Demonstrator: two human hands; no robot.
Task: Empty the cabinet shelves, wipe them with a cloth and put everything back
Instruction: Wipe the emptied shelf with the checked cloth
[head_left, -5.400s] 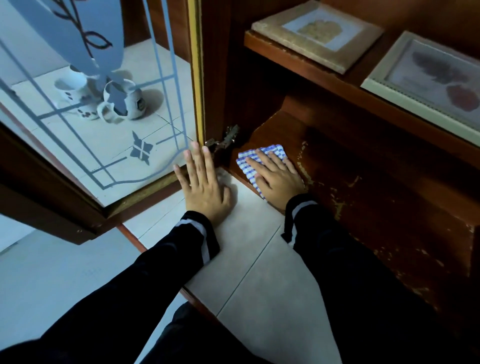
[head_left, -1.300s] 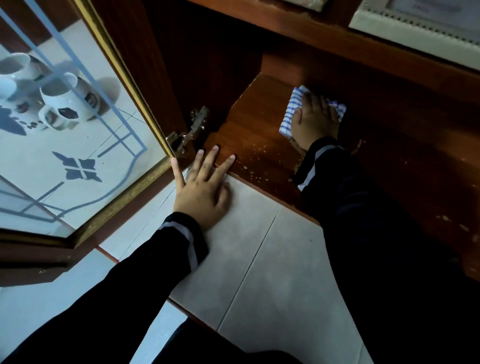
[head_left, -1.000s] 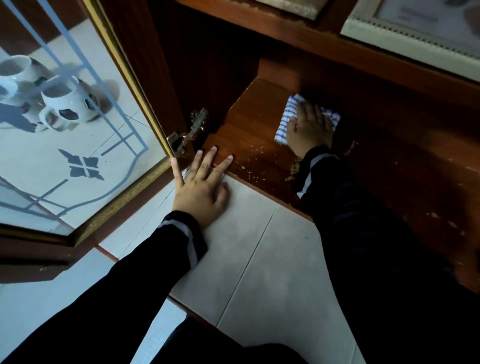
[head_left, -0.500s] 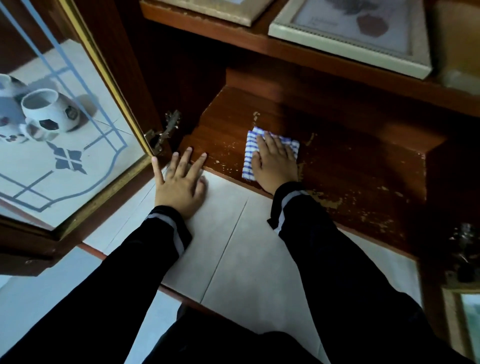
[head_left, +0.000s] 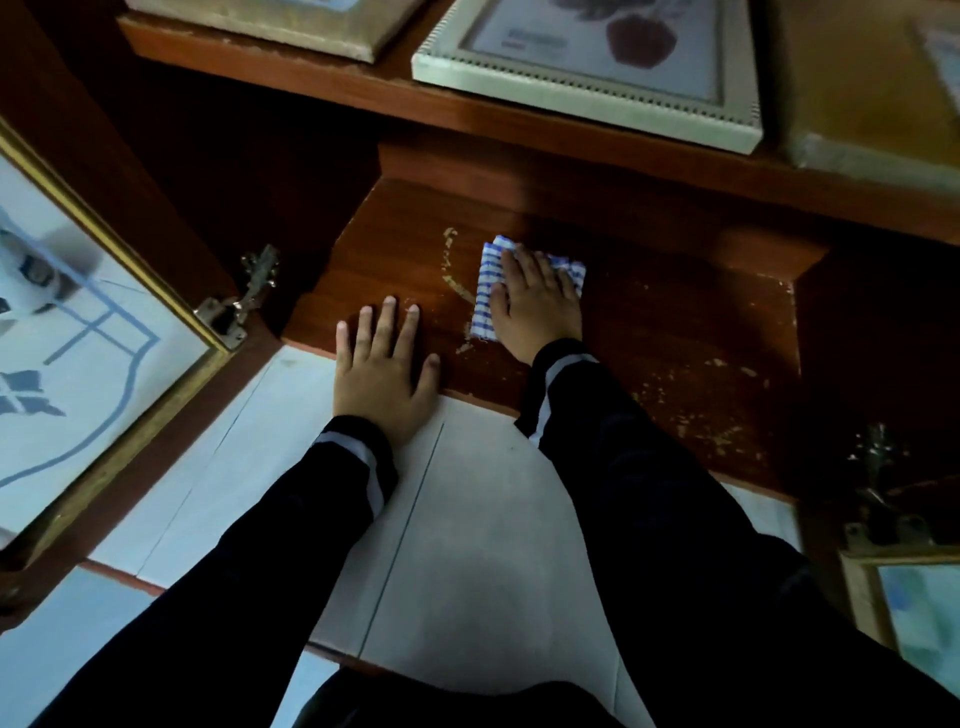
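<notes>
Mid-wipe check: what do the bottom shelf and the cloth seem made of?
Bottom shelf: looks like reddish-brown wood-grain laminate or veneer, slightly glossy, chipped in pale flecks. Cloth: probably woven cotton, white with blue stripes, folded flat under the right hand.

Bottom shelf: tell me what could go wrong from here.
1. The flaking finish beside the cloth under the right hand may chip further when wiped.
2. The white frame lies at the upper shelf's front edge; a rising arm could knock it.
3. The glass door stands open near the left hand; an elbow might bump it.
</notes>
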